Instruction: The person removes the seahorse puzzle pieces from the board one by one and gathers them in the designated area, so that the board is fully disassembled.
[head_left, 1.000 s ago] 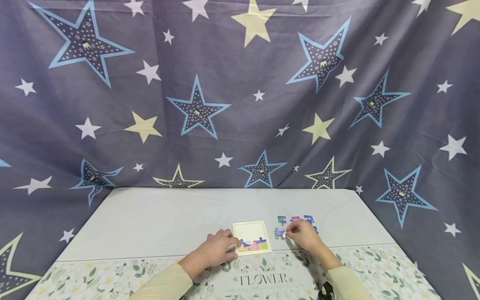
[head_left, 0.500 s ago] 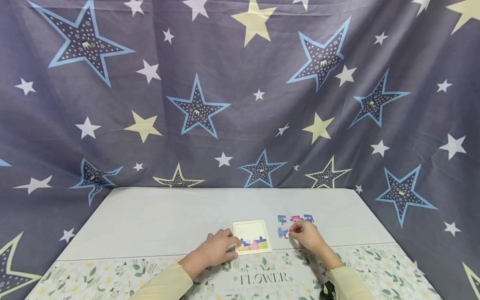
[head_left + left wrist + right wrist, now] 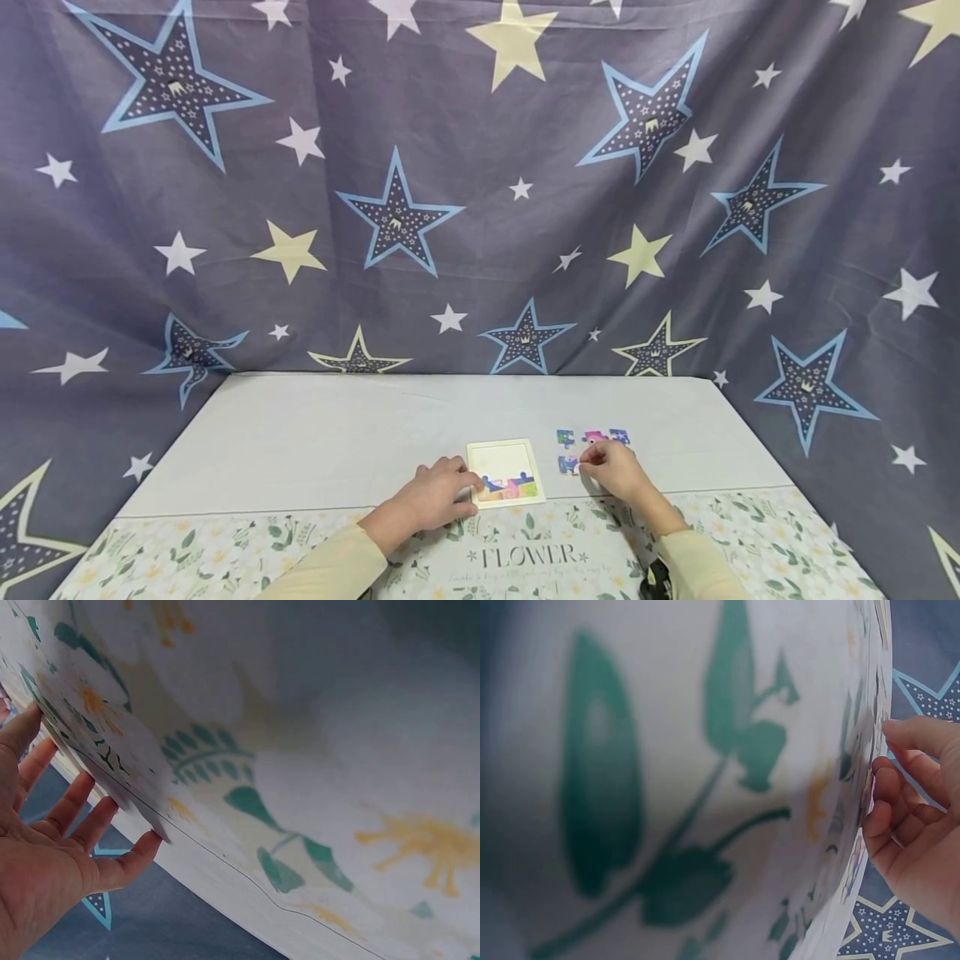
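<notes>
In the head view a cream puzzle tray (image 3: 536,476) lies mid-table, with pink, blue, orange and green jigsaw pieces (image 3: 517,487) along its near side. My left hand (image 3: 435,497) rests at the tray's left side, its fingertips over the near-left rim. The left wrist view shows that hand's fingers (image 3: 99,819) spread and only loosely bent. To the right, my right hand (image 3: 617,471) holds a blue and pale puzzle piece (image 3: 567,465) by its right side between thumb and finger. In the right wrist view the fingers (image 3: 885,784) are curled close to the tabletop, the piece mostly hidden.
Behind the right hand lie a green-and-blue piece (image 3: 565,437), a pink piece (image 3: 594,437) and a blue star piece (image 3: 619,436). A flowered mat (image 3: 525,553) covers the table's near part. A star-patterned curtain (image 3: 450,167) hangs behind the table.
My right hand has slid slightly to the right together with the blue and pale piece, mostly in the earlier half second. The left hand and the tray have stayed in place.
</notes>
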Motion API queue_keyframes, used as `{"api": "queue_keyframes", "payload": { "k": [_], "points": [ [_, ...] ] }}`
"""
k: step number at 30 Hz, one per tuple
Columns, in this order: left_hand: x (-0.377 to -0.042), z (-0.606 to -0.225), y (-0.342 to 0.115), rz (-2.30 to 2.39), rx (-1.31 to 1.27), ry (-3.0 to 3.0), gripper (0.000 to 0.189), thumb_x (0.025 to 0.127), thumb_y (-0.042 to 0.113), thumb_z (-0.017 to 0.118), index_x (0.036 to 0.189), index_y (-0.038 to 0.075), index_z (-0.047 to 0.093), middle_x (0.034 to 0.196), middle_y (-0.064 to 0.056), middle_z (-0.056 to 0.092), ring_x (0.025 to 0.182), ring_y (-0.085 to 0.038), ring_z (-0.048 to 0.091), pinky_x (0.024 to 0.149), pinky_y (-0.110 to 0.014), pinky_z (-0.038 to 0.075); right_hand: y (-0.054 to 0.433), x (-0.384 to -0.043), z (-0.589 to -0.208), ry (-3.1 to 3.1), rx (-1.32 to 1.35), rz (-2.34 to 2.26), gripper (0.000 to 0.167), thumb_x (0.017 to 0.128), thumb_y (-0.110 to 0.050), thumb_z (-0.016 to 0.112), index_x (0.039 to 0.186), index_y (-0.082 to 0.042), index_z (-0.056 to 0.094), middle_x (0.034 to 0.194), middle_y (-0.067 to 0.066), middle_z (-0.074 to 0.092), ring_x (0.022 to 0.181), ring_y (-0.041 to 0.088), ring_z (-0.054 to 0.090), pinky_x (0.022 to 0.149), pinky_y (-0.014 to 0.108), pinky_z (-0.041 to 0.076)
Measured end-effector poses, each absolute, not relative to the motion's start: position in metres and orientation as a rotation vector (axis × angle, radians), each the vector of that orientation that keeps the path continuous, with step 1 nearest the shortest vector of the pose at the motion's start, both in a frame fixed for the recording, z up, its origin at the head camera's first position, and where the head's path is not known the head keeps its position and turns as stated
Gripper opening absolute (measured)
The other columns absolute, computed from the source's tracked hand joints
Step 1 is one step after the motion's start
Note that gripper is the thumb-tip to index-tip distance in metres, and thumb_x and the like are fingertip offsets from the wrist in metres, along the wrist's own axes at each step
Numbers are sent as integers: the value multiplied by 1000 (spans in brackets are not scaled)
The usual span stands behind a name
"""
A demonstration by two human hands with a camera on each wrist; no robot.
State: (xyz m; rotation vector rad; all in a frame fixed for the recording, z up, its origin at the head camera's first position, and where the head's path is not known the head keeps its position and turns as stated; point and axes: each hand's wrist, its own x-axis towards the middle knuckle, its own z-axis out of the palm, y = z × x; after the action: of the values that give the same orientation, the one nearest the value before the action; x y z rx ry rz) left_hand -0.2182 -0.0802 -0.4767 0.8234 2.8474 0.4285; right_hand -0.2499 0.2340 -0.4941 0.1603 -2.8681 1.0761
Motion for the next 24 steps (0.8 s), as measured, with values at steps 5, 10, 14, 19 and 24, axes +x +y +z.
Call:
{"api": "queue_keyframes", "payload": {
  "k": [5,10,14,19,24],
  "points": [
    [-219,-477,-80,421,827,2853,34,84,44,63,115,29,63,107,4,54,97,-13,48,83,-48,44,235,-251,-494,-2867,159,1072,10,81,-11,70,81,-2,67,75,1,63,69,11,54,61,25,46],
    [-218,-477,-80,427,823,2850,34,84,44,62,115,28,63,107,4,54,97,-13,48,83,-48,44,236,-251,-493,-2865,177,1062,7,81,-9,70,81,-2,67,74,2,63,68,10,54,61,24,45],
    [-217,-477,-80,427,826,2853,34,84,44,63,114,29,63,106,5,54,96,-12,48,83,-48,44,237,-251,-494,-2858,188,1057,8,81,-9,70,80,-1,67,73,2,63,68,10,53,60,24,45],
    [-217,-477,-80,435,820,2857,33,84,43,63,114,29,63,104,6,54,94,-11,47,82,-47,44,236,-251,-495,-2867,164,1058,7,81,-9,70,79,-4,67,72,1,62,66,10,52,60,24,44],
    [-218,-477,-80,439,824,2861,33,83,43,64,113,29,64,103,6,54,93,-11,47,81,-47,44,236,-253,-496,-2873,155,1052,7,80,-9,71,79,-3,66,72,1,61,66,11,51,60,24,44]
  ]
}}
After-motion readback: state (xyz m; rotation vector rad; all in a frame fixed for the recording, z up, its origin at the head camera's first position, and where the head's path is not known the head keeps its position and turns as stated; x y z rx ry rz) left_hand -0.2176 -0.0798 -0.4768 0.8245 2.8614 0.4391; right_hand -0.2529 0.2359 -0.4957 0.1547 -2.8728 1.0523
